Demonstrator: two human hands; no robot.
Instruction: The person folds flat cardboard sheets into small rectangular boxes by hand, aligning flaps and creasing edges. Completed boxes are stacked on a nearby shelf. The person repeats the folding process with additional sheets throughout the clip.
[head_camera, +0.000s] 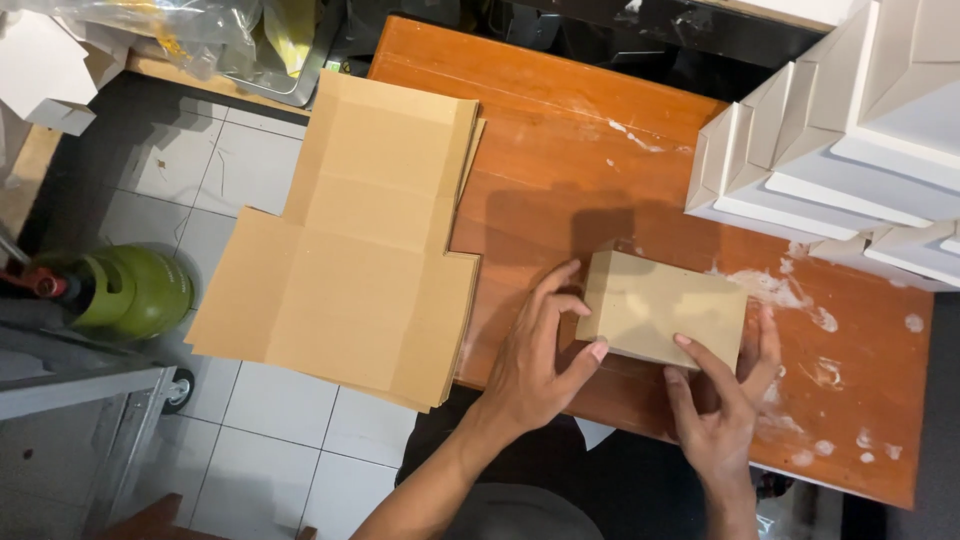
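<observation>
A small folded brown cardboard box (662, 305) rests on the orange-brown wooden table (560, 150), near its front edge. My left hand (535, 355) presses against the box's left side, thumb under its near edge and fingers spread. My right hand (722, 405) grips the box's near right corner, thumb on top and fingers wrapped round the right side. A stack of flat unfolded cardboard blanks (350, 250) lies to the left, hanging over the table's left edge.
Folded white boxes (850, 140) are stacked in rows at the table's right rear. A green gas cylinder (135, 290) stands on the tiled floor at left beside a metal trolley (90, 400). Plastic bags (200, 30) lie at top left.
</observation>
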